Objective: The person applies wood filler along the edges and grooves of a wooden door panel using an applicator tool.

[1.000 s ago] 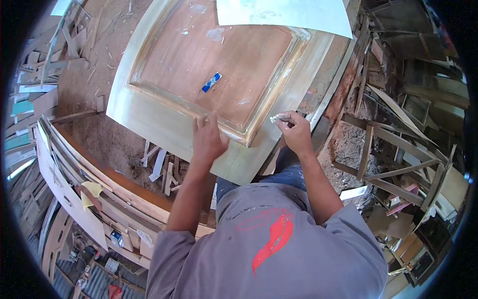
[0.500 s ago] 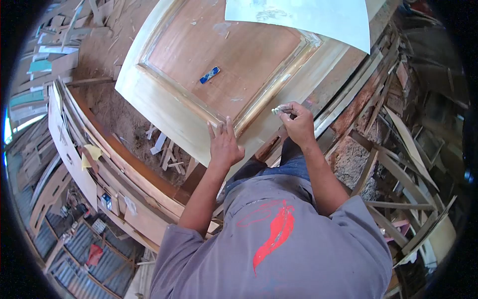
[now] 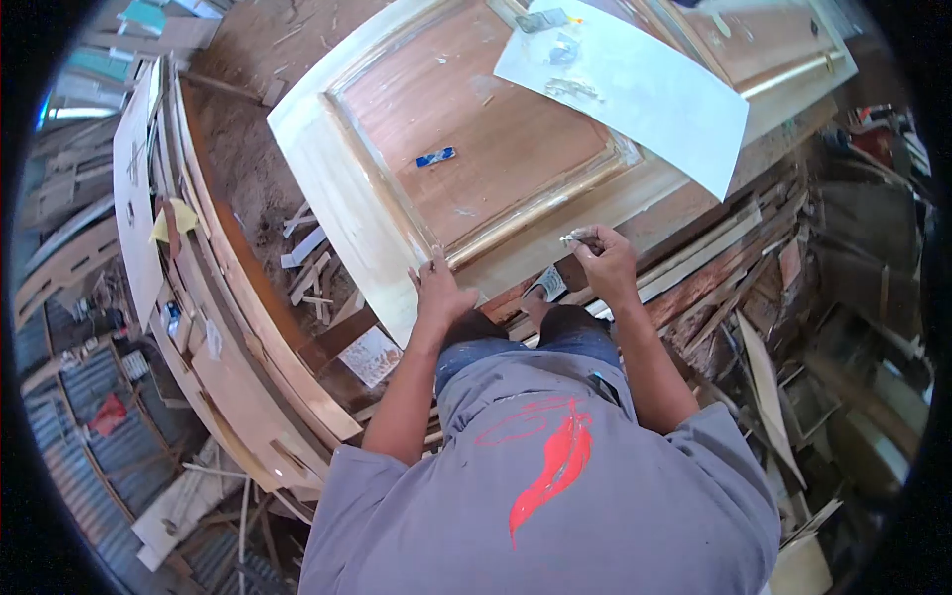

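A large wooden panelled door [image 3: 327, 208] lies flat in front of me, with gold-brown moulding around its recessed panels. My left hand [image 3: 439, 295] rests with spread fingers on its near edge, by the corner of the moulding. Above the near right edge, my right hand [image 3: 605, 260] pinches a small piece smeared with whitish paste; its exact shape is unclear. A small blue strip [image 3: 435, 157] lies on the brown panel. Across the door's middle lies a white sheet [image 3: 654, 109] bearing grey-white smears and a greyish block [image 3: 541, 20].
Long curved boards [image 3: 223, 268] stand stacked at the left, with a yellow cloth [image 3: 176, 220] on them. Wood scraps [image 3: 314, 278] litter the dirt floor. More planks [image 3: 729, 248] are piled at the right. A red item [image 3: 108, 415] lies at lower left.
The view has swung, bringing more of the white sheet and the door's far right part into sight. Both hands keep nearly the same poses; my right hand is slightly lower in view.
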Demonstrator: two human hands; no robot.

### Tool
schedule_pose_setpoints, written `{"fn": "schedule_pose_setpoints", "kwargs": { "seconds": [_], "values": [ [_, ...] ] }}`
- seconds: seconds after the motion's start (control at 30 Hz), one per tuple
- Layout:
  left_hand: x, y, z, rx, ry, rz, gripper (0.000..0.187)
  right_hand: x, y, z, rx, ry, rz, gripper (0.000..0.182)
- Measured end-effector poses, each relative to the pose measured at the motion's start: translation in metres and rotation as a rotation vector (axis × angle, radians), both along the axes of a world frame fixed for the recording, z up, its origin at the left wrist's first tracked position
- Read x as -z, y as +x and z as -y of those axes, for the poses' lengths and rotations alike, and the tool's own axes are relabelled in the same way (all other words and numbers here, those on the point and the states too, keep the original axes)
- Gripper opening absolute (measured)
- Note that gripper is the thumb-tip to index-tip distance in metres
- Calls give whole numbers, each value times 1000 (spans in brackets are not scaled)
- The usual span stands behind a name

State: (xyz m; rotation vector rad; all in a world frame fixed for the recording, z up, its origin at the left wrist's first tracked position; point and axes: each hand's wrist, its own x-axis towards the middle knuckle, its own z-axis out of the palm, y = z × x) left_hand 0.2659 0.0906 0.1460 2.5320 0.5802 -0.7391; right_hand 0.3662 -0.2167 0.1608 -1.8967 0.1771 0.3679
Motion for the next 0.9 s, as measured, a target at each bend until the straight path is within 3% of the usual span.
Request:
{"fn": "schedule_pose_setpoints", "kwargs": {
  "seconds": [0.2,0.4,0.5,0.57,0.67,0.73,0.8,0.83,0.9],
  "values": [
    [0,11,5,-152,-90,-26,119,-17,15,-5,-87,-3,-5,15],
    [0,31,27,-166,-127,28,120,-18,31,-22,-147,-76,68,14],
    [-17,48,46,-173,-186,-1,126,-35,40,-34,-64,6,-63,16],
    [-15,52,52,-133,-240,62,128,-33,51,-27,-140,-112,17,17],
    [-21,51,59,-88,-297,205,116,-42,66,-35,-190,-182,83,17],
    [-21,38,50,-93,-471,363,97,-47,74,-48,-232,-221,103,16],
    [-18,21,33,-146,-731,465,88,-45,81,-74,-417,-359,228,18],
    [-20,10,25,-180,-738,599,73,-43,82,-89,-507,-427,288,19],
    [-10,-10,0,-234,-684,718,67,-34,83,-122,-671,-369,374,19]
  ]
}}
